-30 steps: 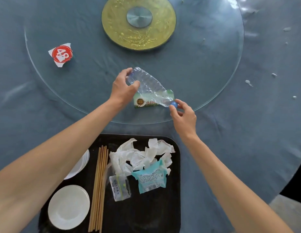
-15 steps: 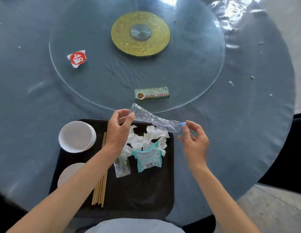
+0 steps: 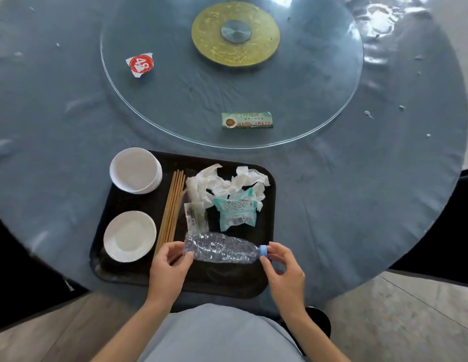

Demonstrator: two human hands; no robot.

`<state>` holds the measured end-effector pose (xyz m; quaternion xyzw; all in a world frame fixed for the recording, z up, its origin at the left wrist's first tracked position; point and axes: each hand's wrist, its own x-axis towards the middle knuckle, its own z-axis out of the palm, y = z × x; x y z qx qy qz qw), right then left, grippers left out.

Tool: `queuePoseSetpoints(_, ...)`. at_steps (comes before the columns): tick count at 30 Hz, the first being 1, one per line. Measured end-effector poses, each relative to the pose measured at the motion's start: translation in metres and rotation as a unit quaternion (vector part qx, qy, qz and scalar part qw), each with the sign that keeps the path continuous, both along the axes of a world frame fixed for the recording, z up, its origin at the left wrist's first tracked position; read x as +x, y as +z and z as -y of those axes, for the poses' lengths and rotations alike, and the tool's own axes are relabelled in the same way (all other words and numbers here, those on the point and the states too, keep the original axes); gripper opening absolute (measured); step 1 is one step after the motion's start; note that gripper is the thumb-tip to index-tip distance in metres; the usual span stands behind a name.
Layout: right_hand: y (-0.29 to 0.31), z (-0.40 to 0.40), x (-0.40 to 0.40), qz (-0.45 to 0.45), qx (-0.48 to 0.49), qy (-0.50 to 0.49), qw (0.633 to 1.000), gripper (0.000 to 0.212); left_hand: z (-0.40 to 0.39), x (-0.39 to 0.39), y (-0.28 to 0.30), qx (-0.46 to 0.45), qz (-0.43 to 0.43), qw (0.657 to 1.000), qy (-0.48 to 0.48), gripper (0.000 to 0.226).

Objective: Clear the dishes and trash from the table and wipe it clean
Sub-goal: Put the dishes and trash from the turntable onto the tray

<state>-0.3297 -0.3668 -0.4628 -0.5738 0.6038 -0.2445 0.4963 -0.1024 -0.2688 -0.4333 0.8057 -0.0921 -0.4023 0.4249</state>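
- Bottle (image 3: 222, 248), crushed, lies crosswise low in the frame over the near part of our black tray (image 3: 267, 280).
- Our left hand (image 3: 168, 267) pinches its base with curled fingers.
- Our right hand (image 3: 285, 270) pinches its blue cap (image 3: 264, 250).

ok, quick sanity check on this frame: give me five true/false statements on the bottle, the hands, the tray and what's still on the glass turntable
1. Both hands hold the crushed bottle, left hand at its base, right hand at the blue cap. True.
2. The bottle is above the turntable. False: it is over the black tray.
3. The green packet lies in the tray. False: it is on the turntable.
4. Chopsticks lie in the tray. True.
5. The red-and-white scrap is in the tray. False: it is on the turntable.
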Motion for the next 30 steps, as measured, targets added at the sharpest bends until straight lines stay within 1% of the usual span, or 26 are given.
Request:
queuePoseSetpoints(5,-0.009,-0.008,0.003,-0.019,-0.029,0.016,0.999,0.034,-0.013,-0.001,-0.011,0.020,0.003,0.999,-0.032,0.030)
queuePoseSetpoints(11,-0.011,-0.015,0.012,-0.030,-0.032,0.025,0.999,0.036,-0.020,0.009,-0.016,0.030,0.002,0.997,-0.066,0.037)
queuePoseSetpoints(16,0.001,-0.025,0.025,-0.040,-0.039,-0.012,0.998,0.036,-0.020,0.017,-0.008,0.009,0.017,0.998,-0.065,0.032)
queuePoseSetpoints(18,0.009,-0.029,0.031,-0.041,-0.053,-0.041,0.997,0.037,-0.015,0.019,0.000,0.002,0.040,0.995,-0.090,0.031)
queuePoseSetpoints(19,0.014,-0.031,0.035,-0.040,-0.058,-0.058,0.996,0.037,-0.012,0.022,0.004,-0.007,0.067,0.991,-0.115,0.031)
queuePoseSetpoints(21,0.024,-0.033,0.041,-0.038,-0.073,-0.087,0.993,0.037,-0.003,0.031,0.013,-0.059,0.155,0.967,-0.194,0.034)
queuePoseSetpoints(22,0.028,-0.033,0.043,-0.041,-0.084,-0.098,0.991,0.037,0.004,0.037,0.017,-0.098,0.199,0.944,-0.244,0.038)
queuePoseSetpoints(24,0.041,-0.032,0.049,-0.060,-0.112,-0.119,0.985,0.040,0.023,0.050,0.027,-0.166,0.264,0.885,-0.346,0.046)
queuePoseSetpoints(26,0.058,-0.032,0.054,-0.077,-0.151,-0.150,0.974,0.045,0.046,0.060,0.043,-0.211,0.301,0.833,-0.413,0.052)
queuePoseSetpoints(30,0.103,-0.037,0.056,-0.120,-0.223,-0.190,0.948,0.054,0.085,0.064,0.081,-0.267,0.346,0.747,-0.501,0.069)
